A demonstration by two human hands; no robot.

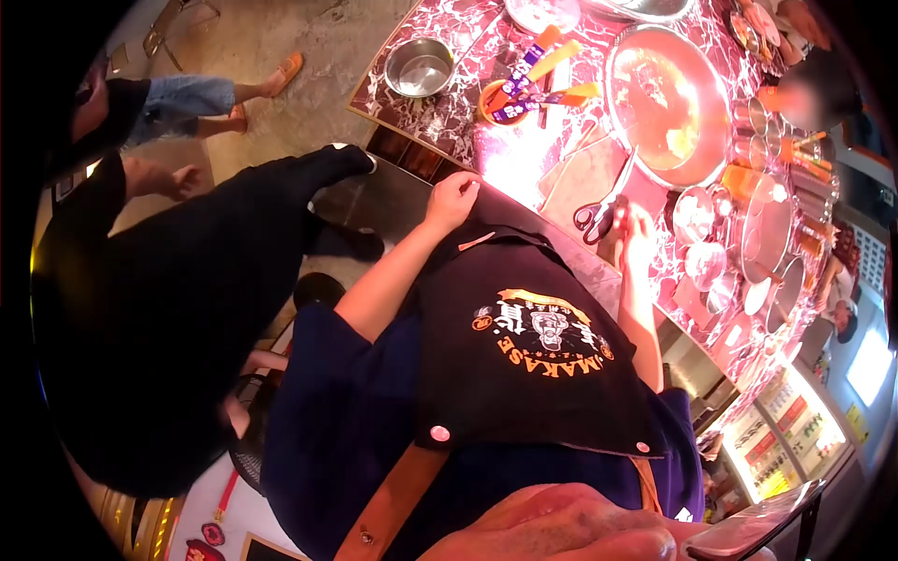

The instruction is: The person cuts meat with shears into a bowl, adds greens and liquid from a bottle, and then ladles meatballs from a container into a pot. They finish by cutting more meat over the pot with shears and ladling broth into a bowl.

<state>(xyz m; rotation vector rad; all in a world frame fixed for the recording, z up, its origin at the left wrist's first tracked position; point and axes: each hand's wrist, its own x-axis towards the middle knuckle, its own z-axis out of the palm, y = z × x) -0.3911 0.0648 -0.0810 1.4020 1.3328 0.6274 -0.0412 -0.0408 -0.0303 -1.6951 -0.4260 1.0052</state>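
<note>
My left hand is loosely closed at the near edge of the marbled table, with nothing visible in it. At the table edge on the right, my right hand has its fingers curled. Strong pink light washes it out, and a small dark reddish spot at its fingertips cannot be made out. Right beside that hand lies a pair of scissors with dark handles, blades pointing away toward a large metal basin of reddish liquid with pale pieces in it. Under the scissors is a flat board.
A round metal pot stands at the table's left corner. Near it, a cup holds purple-and-orange packets. Bowls and pots crowd the right. A person in black is close on my left; a lit display fridge stands lower right.
</note>
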